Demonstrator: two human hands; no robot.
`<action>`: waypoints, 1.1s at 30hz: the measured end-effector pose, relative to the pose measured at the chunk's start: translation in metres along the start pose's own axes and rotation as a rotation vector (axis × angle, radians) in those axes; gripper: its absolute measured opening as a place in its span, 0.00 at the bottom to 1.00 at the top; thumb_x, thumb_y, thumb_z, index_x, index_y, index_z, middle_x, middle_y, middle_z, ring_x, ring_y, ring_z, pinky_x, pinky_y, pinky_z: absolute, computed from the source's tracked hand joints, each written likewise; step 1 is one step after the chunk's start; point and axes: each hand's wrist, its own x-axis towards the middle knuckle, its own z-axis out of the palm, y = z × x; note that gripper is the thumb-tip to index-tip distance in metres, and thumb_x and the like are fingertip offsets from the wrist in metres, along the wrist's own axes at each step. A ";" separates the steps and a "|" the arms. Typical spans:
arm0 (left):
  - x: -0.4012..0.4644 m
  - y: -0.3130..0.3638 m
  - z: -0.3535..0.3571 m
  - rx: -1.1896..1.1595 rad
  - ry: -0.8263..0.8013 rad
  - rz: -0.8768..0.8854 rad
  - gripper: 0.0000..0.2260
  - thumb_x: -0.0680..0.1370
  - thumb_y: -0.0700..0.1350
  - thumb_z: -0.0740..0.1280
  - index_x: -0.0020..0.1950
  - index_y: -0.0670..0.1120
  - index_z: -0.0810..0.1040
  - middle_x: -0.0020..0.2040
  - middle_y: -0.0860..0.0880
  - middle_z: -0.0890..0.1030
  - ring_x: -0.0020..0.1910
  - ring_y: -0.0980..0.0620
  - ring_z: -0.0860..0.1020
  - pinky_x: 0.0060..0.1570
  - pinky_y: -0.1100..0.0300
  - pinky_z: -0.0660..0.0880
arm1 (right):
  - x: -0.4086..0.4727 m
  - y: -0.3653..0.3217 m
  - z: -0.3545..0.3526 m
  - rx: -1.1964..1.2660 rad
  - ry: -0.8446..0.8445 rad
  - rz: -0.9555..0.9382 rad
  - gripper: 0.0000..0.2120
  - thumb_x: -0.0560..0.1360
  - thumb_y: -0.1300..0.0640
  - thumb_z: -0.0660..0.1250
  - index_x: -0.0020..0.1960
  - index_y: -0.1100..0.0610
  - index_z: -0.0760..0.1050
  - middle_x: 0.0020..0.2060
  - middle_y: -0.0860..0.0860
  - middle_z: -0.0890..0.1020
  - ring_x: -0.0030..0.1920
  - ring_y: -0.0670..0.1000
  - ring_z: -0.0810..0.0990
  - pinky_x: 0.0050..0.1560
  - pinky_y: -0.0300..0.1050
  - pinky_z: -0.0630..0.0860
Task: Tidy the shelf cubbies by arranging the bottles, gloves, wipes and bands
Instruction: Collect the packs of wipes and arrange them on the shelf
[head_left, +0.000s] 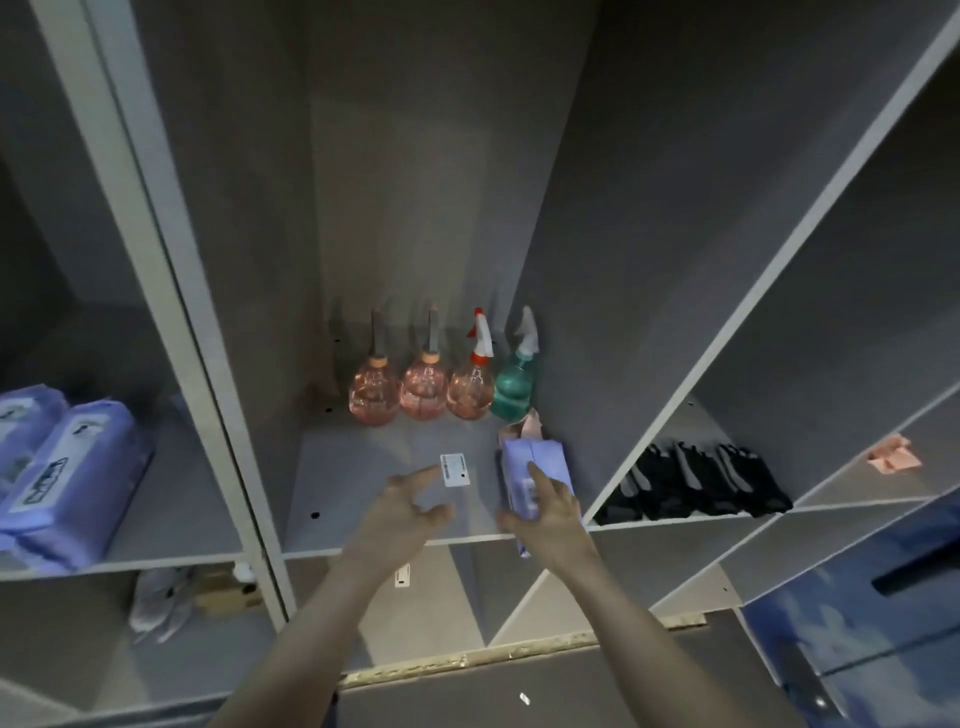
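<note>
R hand (550, 525) gripped the wipes pack (524, 467), fingers curled round it; L hand (410, 504) hovered open, empty. Best slid w/ both hands, clear of bottles (441, 384).

head view, close, angled down into shelf cubby (395, 525).

We see three clear pink round plastic spray bottles (422, 389) left of a teal plastic spray bottle (514, 391) with a white trigger. In front of that teal bottle lies a lavender soft wipes pack (535, 475). Right of it sit black gloves (696, 480). The shelf (363, 457) is grey, edged white.
</note>
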 end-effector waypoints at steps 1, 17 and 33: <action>0.008 -0.001 0.000 0.017 -0.015 -0.004 0.23 0.75 0.42 0.69 0.69 0.54 0.72 0.48 0.46 0.71 0.44 0.49 0.77 0.48 0.60 0.72 | 0.012 0.005 0.003 -0.090 0.024 0.020 0.39 0.74 0.45 0.67 0.78 0.49 0.50 0.73 0.54 0.59 0.74 0.56 0.56 0.71 0.51 0.60; 0.094 -0.014 -0.001 -0.044 -0.098 -0.090 0.24 0.76 0.48 0.69 0.71 0.55 0.69 0.66 0.52 0.75 0.62 0.56 0.74 0.57 0.66 0.71 | 0.084 0.000 0.010 0.005 0.037 0.168 0.47 0.70 0.46 0.70 0.78 0.47 0.43 0.66 0.58 0.62 0.65 0.62 0.70 0.62 0.49 0.70; -0.028 -0.016 -0.018 -0.279 0.088 -0.088 0.38 0.63 0.57 0.73 0.70 0.71 0.61 0.58 0.58 0.78 0.54 0.55 0.79 0.58 0.55 0.75 | -0.069 -0.052 0.043 0.524 -0.192 -0.188 0.48 0.69 0.48 0.75 0.75 0.38 0.44 0.74 0.36 0.54 0.70 0.39 0.64 0.52 0.30 0.74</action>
